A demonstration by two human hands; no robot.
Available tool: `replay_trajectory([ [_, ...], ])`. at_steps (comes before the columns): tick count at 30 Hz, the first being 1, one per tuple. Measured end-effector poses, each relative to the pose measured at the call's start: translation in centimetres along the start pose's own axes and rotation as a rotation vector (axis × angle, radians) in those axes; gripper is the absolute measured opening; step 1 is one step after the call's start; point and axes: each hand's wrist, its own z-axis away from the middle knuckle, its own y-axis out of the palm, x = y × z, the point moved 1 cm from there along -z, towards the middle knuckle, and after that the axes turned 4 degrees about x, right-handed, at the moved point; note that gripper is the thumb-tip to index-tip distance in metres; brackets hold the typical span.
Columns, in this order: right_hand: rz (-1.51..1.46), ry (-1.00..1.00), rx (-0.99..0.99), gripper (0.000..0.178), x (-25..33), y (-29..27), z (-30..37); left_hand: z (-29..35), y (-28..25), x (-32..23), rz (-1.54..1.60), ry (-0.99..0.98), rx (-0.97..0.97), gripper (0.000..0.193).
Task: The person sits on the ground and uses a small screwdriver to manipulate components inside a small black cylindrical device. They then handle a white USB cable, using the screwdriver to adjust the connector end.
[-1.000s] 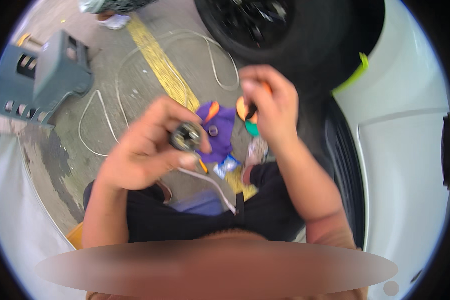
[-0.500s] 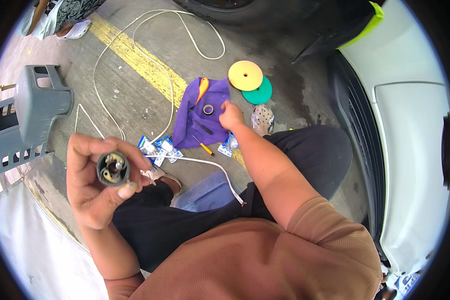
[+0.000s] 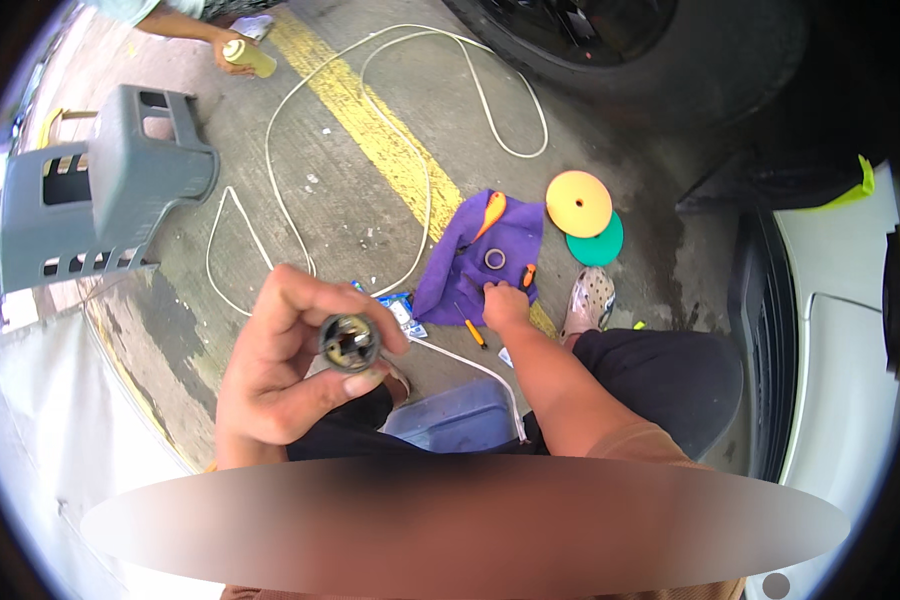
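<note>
Raised at the left, my left hand grips a round dark electrical fitting between thumb and fingers. Its open end faces me, and metal contacts show inside. My right hand is down at the purple cloth, fingers bent and pressed together where a dark slim tool lies; whether they hold it is hidden. On the cloth are a roll of tape, an orange-handled tool and a small orange-and-black tool. A yellow-handled screwdriver lies at the near edge.
White cable loops over the floor and ends near a blue plastic tub. Yellow and green discs lie right of the cloth. A grey plastic stool lies left. Another person's hand holds a yellowish bottle. A vehicle wheel stands beyond.
My right hand has shifted from the cloth's right edge to its near middle, uncovering the small orange-and-black tool. The view has swung left. Another person's hand with a bottle now shows.
</note>
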Motion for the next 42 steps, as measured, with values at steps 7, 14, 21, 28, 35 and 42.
replay_trajectory([
  [7, -0.085, -0.045, -0.002, 0.023, 0.8, -8.0, 2.4, 0.4, -0.3, -0.2, -0.246, 0.004, 0.151, 0.046],
  [14, -0.159, -0.416, -0.361, 0.018, 1.1, -28.0, 11.4, 0.6, 1.6, -1.5, -0.225, -0.078, 0.226, 0.046],
  [21, -0.799, -0.764, -0.773, 0.016, 1.9, -34.7, 21.8, 0.4, 2.4, -2.1, -0.339, -0.061, 0.248, 0.044],
  [28, -1.08, -1.187, -0.929, 0.029, 2.7, -34.2, 27.5, 0.2, 3.5, -2.5, -0.378, 0.006, 0.186, 0.041],
  [35, -0.703, -1.404, -0.839, 0.037, 3.9, -33.4, 29.4, -0.8, 3.9, -2.5, -0.607, 0.251, 0.215, 0.028],
  [42, -0.694, -1.387, -0.78, 0.034, 4.9, -33.3, 29.0, -0.7, 4.1, -2.1, -0.385, 0.174, 0.263, 0.029],
])
